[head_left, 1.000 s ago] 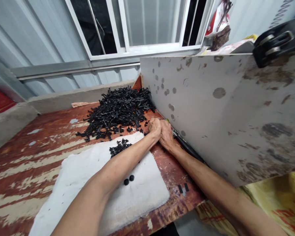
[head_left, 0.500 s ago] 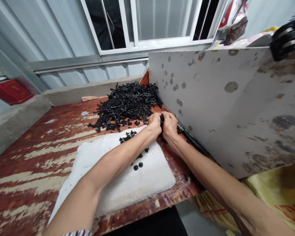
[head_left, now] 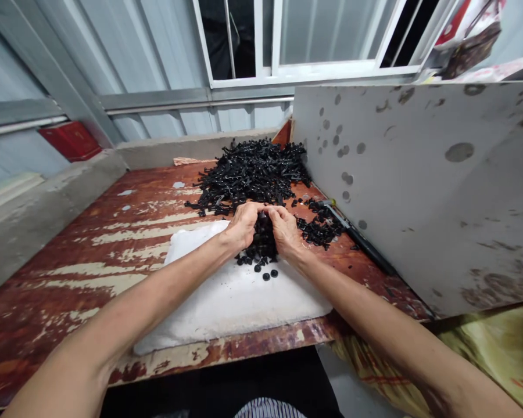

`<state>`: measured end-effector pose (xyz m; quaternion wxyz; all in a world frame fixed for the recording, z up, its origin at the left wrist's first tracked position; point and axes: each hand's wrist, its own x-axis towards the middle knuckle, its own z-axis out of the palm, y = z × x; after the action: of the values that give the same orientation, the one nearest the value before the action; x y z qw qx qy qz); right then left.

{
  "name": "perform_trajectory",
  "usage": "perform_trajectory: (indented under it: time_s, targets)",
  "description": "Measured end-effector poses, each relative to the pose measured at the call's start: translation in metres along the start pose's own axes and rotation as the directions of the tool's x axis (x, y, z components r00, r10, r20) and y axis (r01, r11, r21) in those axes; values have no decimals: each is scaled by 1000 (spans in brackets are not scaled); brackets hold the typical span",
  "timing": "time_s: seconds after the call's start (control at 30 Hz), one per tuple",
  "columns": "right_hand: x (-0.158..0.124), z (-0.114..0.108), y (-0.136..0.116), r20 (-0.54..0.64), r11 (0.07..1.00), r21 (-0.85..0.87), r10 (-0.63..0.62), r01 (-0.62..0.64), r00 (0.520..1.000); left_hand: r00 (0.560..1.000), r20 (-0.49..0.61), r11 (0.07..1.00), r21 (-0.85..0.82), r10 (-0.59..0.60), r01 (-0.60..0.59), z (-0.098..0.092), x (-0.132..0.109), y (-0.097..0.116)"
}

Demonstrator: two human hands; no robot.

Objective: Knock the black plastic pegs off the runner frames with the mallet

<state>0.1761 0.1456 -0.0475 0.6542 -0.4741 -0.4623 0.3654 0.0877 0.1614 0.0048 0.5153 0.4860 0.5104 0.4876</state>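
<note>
The person's left hand (head_left: 243, 225) and right hand (head_left: 285, 232) bend inward, fingertips meeting; whether they pinch anything is too small to tell. Small black parts (head_left: 261, 255) lie between and beneath them on a white cloth (head_left: 239, 307). More black bits (head_left: 321, 231) sit right of the right hand, near a black-handled tool (head_left: 368, 249). Beyond, a large black heap (head_left: 253, 177) covers part of the worn table (head_left: 131, 235).
</note>
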Motion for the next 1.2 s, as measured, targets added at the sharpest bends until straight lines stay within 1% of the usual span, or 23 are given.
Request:
perform_trajectory:
  time_s: [0.07, 0.1, 0.13, 0.17, 0.2, 0.23, 0.27, 0.3, 0.33, 0.37, 0.43, 0.5, 0.57, 0.6, 0.67, 0.73, 0.83, 0.93, 1.0, 1.07, 1.13, 1.2]
  targets:
    - [-3, -2, 0, 33, 1000, -3, -16, 17, 999, 999, 35, 999, 26, 17, -18, -11, -7, 5]
    - [-4, -3, 0, 45, 1000, -4, -25, 25, 999, 997, 60, 995, 84, 44, -49, -16, -9, 7]
    - [-4, -5, 0, 55, 999, -5, -33, 34, 998, 992, 91, 980, 176, 82, -98, -21, -12, 8]
    - [-4, -7, 1, 63, 999, -7, -41, 42, 997, 981, 138, 939, 298, 134, -170, -25, -14, 8]
    - [-3, -9, 1, 68, 999, -13, -50, 51, 996, 959, 208, 864, 429, 192, -265, -29, -15, 7]
    - [-3, -12, 2, 72, 998, -23, -59, 61, 996, 924, 297, 755, 540, 242, -372, -32, -17, 6]
    - [-4, -15, 2, 74, 997, -39, -70, 73, 995, 879, 390, 634, 614, 276, -471, -34, -19, 3]
    - [-5, -19, 1, 75, 994, -62, -83, 88, 994, 826, 484, 517, 647, 289, -560, -36, -21, 0]
    - [-7, -24, 0, 74, 990, -94, -99, 106, 992, 770, 572, 420, 647, 284, -636, -38, -23, -3]
    - [-10, -29, -1, 72, 983, -135, -116, 124, 991, 719, 642, 352, 630, 265, -692, -40, -26, -7]
    - [-18, -42, -6, 69, 956, -243, -151, 163, 986, 647, 724, 282, 585, 242, -760, -46, -31, -13]
    - [-26, -59, -13, 71, 902, -382, -189, 202, 979, 605, 752, 250, 553, 261, -795, -55, -38, -18]
    - [-31, -78, -21, 86, 807, -539, -231, 240, 969, 595, 745, 237, 546, 303, -804, -66, -44, -22]
    - [-32, -89, -24, 105, 743, -618, -245, 256, 964, 593, 739, 237, 544, 319, -805, -73, -47, -23]
    - [-30, -110, -29, 147, 585, -765, -246, 267, 958, 591, 731, 239, 541, 342, -807, -85, -53, -25]
    - [-27, -129, -30, 166, 403, -884, -204, 238, 965, 593, 720, 243, 542, 360, -805, -95, -59, -26]
    - [-26, -151, -28, 156, 143, -975, -110, 171, 982, 608, 699, 270, 546, 375, -793, -105, -68, -28]
    - [-28, -160, -25, 141, -49, -989, -35, 139, 989, 619, 680, 309, 536, 394, -785, -108, -72, -29]
    - [-27, -162, -25, 124, -125, -985, -4, 123, 992, 627, 658, 329, 534, 417, -779, -107, -69, -30]
    - [-24, -161, -25, 96, -150, -984, 20, 98, 995, 640, 627, 338, 545, 443, -767, -103, -63, -31]
    - [-19, -160, -26, 54, -125, -990, 43, 59, 998, 650, 611, 319, 570, 453, -758, -98, -55, -31]
    - [-13, -159, -26, -5, -56, -998, 68, -1, 998, 650, 630, 270, 597, 426, -756, -93, -47, -32]
